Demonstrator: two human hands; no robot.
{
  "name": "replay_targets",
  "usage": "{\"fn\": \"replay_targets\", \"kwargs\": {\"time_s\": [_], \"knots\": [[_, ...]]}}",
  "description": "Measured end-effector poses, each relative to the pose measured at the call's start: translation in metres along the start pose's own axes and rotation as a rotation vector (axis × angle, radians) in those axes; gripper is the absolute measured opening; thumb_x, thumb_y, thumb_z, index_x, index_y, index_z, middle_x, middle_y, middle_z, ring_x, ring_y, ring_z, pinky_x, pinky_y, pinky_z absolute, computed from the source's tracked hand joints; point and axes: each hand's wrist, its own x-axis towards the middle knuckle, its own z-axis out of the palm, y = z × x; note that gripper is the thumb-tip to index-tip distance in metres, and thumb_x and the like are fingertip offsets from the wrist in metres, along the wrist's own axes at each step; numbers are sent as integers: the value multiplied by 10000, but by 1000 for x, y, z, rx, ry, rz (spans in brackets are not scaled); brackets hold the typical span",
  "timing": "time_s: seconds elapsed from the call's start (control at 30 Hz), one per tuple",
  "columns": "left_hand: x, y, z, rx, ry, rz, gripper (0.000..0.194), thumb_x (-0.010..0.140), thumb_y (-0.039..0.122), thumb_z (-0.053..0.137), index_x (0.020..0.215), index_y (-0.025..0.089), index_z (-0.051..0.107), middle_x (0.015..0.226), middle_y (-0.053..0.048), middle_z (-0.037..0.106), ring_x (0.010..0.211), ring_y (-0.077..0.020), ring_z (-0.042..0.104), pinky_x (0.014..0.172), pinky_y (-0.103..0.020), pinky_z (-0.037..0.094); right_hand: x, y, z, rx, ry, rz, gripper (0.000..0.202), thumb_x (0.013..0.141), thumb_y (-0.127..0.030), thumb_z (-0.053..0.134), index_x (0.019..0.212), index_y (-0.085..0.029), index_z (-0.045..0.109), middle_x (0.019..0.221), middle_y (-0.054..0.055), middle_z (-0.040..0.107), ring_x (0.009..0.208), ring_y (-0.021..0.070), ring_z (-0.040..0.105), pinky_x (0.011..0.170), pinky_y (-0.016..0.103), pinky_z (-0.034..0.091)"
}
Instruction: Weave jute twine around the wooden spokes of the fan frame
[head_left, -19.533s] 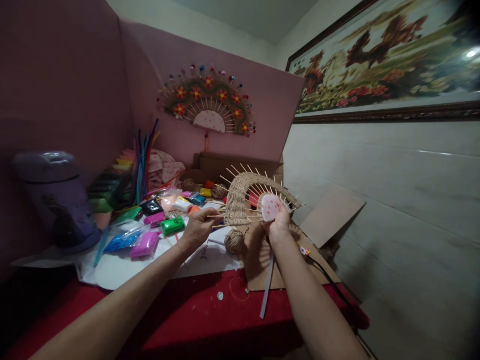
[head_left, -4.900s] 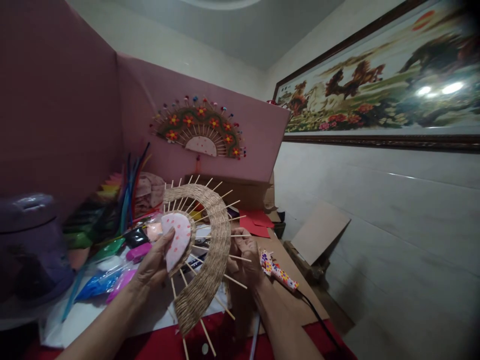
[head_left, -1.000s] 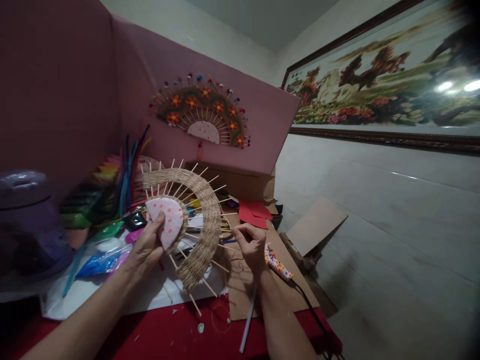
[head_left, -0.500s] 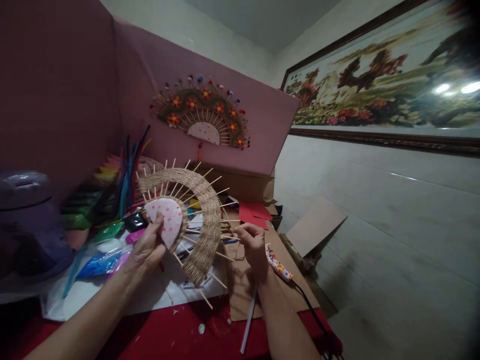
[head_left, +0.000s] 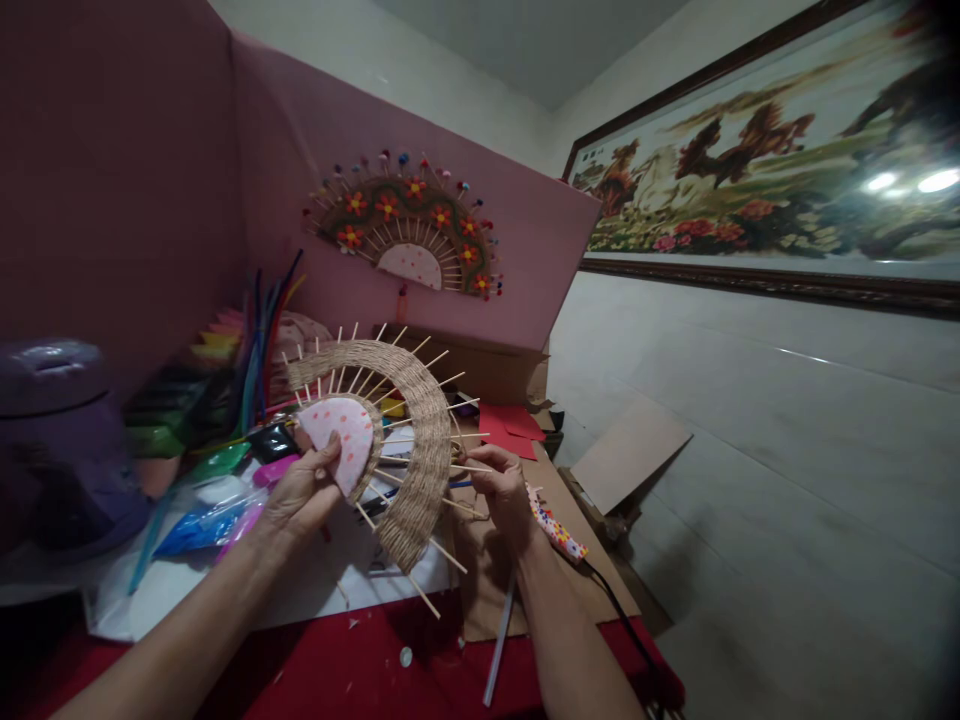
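Observation:
My left hand [head_left: 304, 492] grips a half-round woven fan [head_left: 424, 425] by its white centre with orange dots, thumb on top and fingers behind. Thin wooden sticks radiate from that centre through a wide band of woven brown twine. At the fan's right edge my right hand [head_left: 504, 487] is closed in a pinch on a strand of twine [head_left: 457, 452], between the stick ends. The fingertips partly hide the strand.
A finished-looking flowered fan [head_left: 409, 225] hangs on the pink board [head_left: 525, 230]. A patterned glue gun [head_left: 555, 525] with a black cord lies on cardboard [head_left: 487, 600], near a clear glue stick [head_left: 501, 640]. Craft packets [head_left: 195, 530] and a purple container [head_left: 67, 450] stand left.
The fan and my left hand have shifted slightly right. My right hand has drawn a little closer to the woven band, fingers still pinched.

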Motion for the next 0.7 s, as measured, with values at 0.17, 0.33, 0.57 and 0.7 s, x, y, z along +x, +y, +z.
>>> {"fn": "replay_targets", "kwargs": {"time_s": [0.17, 0.33, 0.57, 0.7], "knots": [[-6, -2, 5, 11, -16, -39, 339, 849, 110, 428, 1169, 126, 538, 819, -116, 698, 751, -206, 672, 793, -353, 531, 0, 1, 0, -23, -8, 4, 110, 582, -174, 661, 686, -195, 686, 670, -5, 644, 536, 75, 444, 469, 193, 290], [-7, -3, 7, 15, -3, 23, 347, 852, 108, 414, 1170, 158, 541, 829, -112, 699, 802, -222, 665, 807, -387, 527, -1, 1, 3, -78, -27, -14, 89, 589, -205, 671, 673, -186, 694, 636, 5, 640, 547, 93, 488, 495, 206, 353], [-5, -4, 5, 56, -9, 65, 353, 843, 82, 419, 1157, 177, 550, 856, -108, 700, 829, -221, 661, 818, -380, 523, -2, -1, 6, -167, -75, -27, 78, 603, -213, 689, 675, -185, 696, 640, 11, 650, 606, 125, 554, 574, 235, 422], [-4, -3, 4, -11, 2, 41, 348, 834, 96, 450, 1145, 211, 556, 923, -104, 691, 880, -234, 648, 816, -387, 524, -2, -2, 6, -164, -111, -43, 101, 628, -220, 678, 720, -192, 708, 673, 15, 661, 641, 129, 566, 613, 242, 429]]}}
